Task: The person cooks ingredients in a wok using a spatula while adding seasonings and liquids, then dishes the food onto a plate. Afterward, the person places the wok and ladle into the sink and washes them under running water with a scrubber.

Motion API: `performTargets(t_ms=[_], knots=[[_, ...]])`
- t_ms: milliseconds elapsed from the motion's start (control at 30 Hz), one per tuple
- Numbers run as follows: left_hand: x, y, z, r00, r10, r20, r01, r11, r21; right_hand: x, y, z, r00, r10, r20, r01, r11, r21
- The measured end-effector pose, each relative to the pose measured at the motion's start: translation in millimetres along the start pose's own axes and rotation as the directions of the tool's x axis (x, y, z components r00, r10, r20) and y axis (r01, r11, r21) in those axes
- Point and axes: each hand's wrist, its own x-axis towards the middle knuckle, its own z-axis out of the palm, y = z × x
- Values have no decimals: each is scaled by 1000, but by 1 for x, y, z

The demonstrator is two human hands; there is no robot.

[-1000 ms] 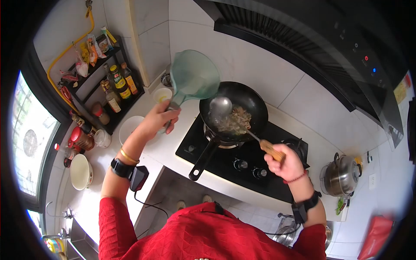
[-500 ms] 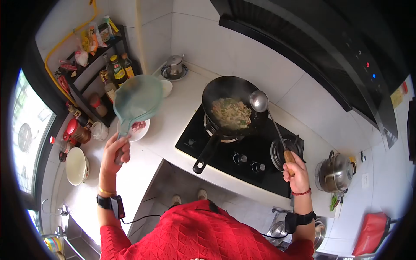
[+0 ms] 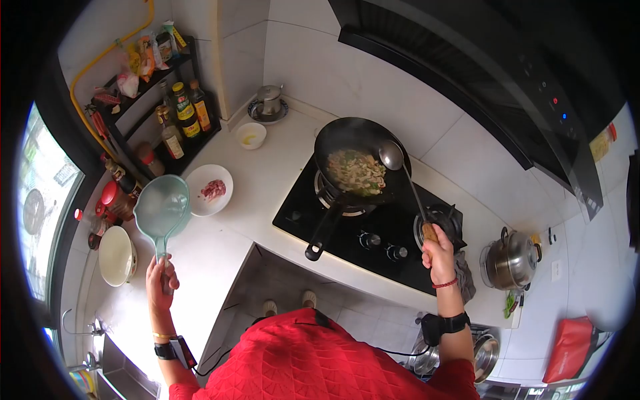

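My left hand is closed round the handle of a translucent green water ladle, held over the counter at the left. Beside the ladle's bowl is a white plate with pieces of red meat. My right hand grips the wooden handle of a metal ladle, whose bowl hangs over the right side of the black wok. Sliced food with green bits lies in the wok, and a little steam rises. The wok sits on the left burner, its handle toward me.
A small white bowl and a lidded metal pot on a dish stand at the back. Bottles fill the black rack at left. A cream bowl is near the window. A steel pot stands right of the black hob.
My left hand has moved the green water ladle left and down, uncovering the plate and the small bowl. My right hand has shifted the metal ladle slightly left.
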Motion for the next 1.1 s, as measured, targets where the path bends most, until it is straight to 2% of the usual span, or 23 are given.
performTargets(t_ms=[167,200,300,367,400,500,567,600,667,767,867,900,967,1033,1100], knots=[[-19,-20,-39,992,-23,-122,20,999,-27,-14,-5,15,999,45,-13,-46,998,-50],[-23,-23,-47,992,-28,-122,24,999,-29,-16,-7,11,999,46,2,-46,999,3],[-33,-32,-62,980,-47,-193,35,997,-64,-7,-7,7,1000,-16,-17,14,991,-134],[-36,-41,-74,981,-38,-190,17,994,-109,23,23,5,977,-211,-21,185,898,-399],[-36,-46,-81,981,-31,-193,6,991,-131,22,17,13,978,-207,-37,151,813,-562],[-37,-74,-125,994,-31,-102,2,963,-270,34,39,11,907,-408,109,380,675,-633],[-42,-83,-132,977,-82,-199,17,951,-310,23,31,18,942,-316,116,318,722,-614],[-46,-81,-128,970,-82,-231,26,971,-238,27,37,16,862,-460,213,482,613,-626],[-49,-71,-112,956,-93,-279,65,992,-108,23,32,23,835,-475,276,505,466,-726],[-56,-71,-121,961,-96,-261,99,995,0,27,41,27,776,-534,337,577,385,-720],[-66,-69,-127,956,-141,-257,175,978,116,32,53,29,949,-275,153,277,498,-822],[-68,-72,-132,942,-177,-284,215,970,110,31,55,34,974,-196,114,214,623,-753],[-70,-79,-143,924,-209,-319,265,954,143,41,62,30,981,138,134,-51,857,-512],[-72,-80,-147,904,-220,-367,321,916,241,38,58,40,993,4,119,76,750,-657],[-75,-81,-154,897,-174,-407,320,890,325,32,56,43,983,-117,139,181,697,-694]])
